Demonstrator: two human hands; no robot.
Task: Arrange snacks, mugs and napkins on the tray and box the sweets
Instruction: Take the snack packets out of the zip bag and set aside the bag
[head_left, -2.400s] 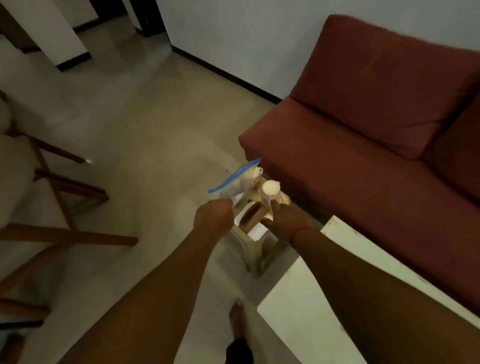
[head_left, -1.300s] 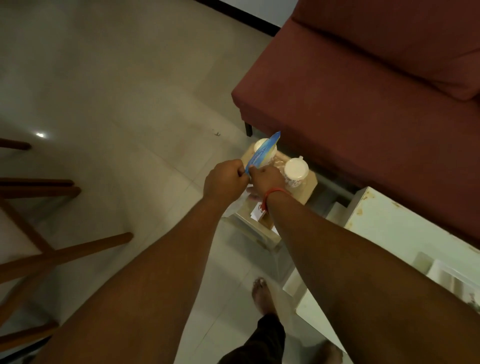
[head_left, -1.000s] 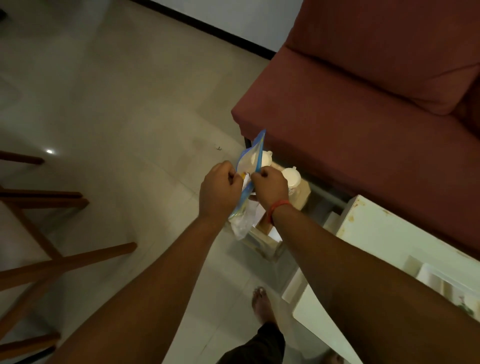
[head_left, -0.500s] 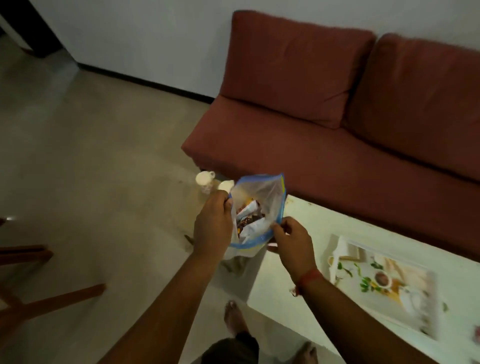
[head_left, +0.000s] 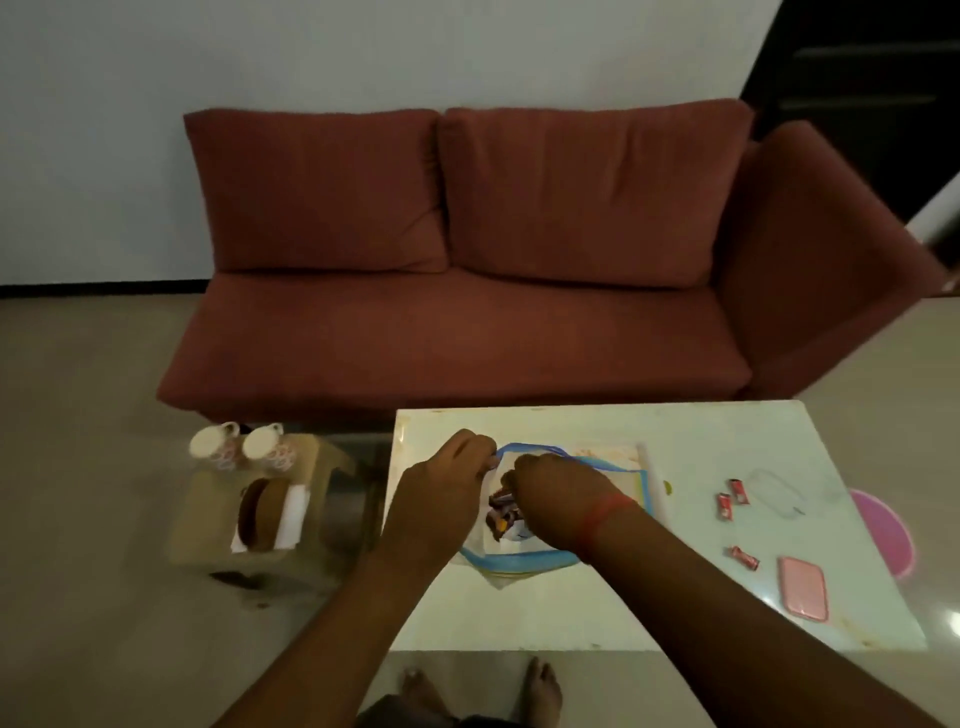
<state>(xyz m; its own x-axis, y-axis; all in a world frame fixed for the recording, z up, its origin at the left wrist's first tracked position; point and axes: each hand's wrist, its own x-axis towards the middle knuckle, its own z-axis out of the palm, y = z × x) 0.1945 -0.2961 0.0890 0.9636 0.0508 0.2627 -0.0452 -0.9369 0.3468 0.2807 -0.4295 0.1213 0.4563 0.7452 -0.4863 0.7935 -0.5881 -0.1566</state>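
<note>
Lowered from mid-air half a second ago, the blue-rimmed bag of snacks (head_left: 524, 558) now lies on the white table (head_left: 675, 613), over the printed tray (head_left: 613, 454). Left hand (head_left: 441, 499) pinches the bag's rim in a closed grip; right hand (head_left: 558, 499) reaches into its mouth, fingers curled, its hold hidden. Red sweets (head_left: 724, 506) and a pink box (head_left: 804, 587) lie to the right. Two mugs (head_left: 236, 452) and napkins (head_left: 293, 514) sit on the stool (head_left: 311, 467) beside the table, before the red sofa (head_left: 467, 312).
</note>
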